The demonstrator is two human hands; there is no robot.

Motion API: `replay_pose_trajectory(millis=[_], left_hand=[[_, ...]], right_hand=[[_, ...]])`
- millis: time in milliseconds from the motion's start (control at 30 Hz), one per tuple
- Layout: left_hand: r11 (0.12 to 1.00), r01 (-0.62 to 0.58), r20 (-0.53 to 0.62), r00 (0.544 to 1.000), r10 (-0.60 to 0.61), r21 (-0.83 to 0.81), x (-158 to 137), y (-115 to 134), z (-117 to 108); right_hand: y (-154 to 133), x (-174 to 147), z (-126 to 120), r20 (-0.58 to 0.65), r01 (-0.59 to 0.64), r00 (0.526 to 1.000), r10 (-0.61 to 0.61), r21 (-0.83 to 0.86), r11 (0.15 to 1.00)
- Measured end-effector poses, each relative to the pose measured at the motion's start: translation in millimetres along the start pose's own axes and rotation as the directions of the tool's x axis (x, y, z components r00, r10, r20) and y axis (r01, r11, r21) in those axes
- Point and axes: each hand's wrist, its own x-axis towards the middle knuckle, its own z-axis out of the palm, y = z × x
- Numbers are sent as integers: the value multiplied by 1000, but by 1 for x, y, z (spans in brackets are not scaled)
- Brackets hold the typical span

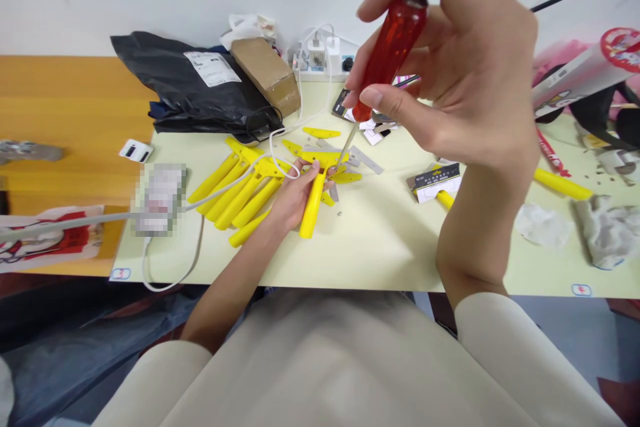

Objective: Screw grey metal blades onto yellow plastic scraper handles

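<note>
My right hand point(460, 73) is raised close to the camera and grips the red handle of a screwdriver point(387, 57). Its metal shaft slants down-left, and the tip meets the head of a yellow plastic tool point(315, 197) lying on the pale table point(380, 240). My left hand point(293, 200) rests on the table and holds that yellow tool by its handle. A metal blade point(365, 160) sticks out to the right of the tool's head. Left of my hand lies a pile of several similar yellow handles point(235, 190).
A black mailing bag point(195, 90) and a brown box point(267, 73) sit at the back, beside a power strip point(320, 57) with white cables. Loose yellow parts, blade packets point(434, 180), crumpled tissue point(607, 230) and another yellow handle point(563, 185) lie to the right. A wooden desk point(65, 120) adjoins on the left.
</note>
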Motion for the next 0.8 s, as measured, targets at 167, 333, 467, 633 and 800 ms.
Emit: replay_pose_trajectory(millis=[167, 333, 467, 633, 800], left_hand=[[1000, -7, 0, 1000, 7, -1, -1, 3, 1], [999, 19, 5, 1000, -19, 47, -2, 3, 2], [996, 26, 31, 999, -29, 81, -4, 4, 2], [997, 64, 90, 994, -68, 42, -8, 5, 4], [988, 133, 112, 984, -141, 74, -7, 1, 3]], right_hand=[[7, 0, -1, 9, 23, 1000, -24, 22, 999], [25, 5, -8, 122, 122, 986, -117, -30, 992], [27, 6, -6, 159, 131, 979, -129, -2, 991], [21, 2, -1, 145, 81, 986, -87, 50, 996], [22, 1, -6, 189, 61, 980, -60, 3, 998]])
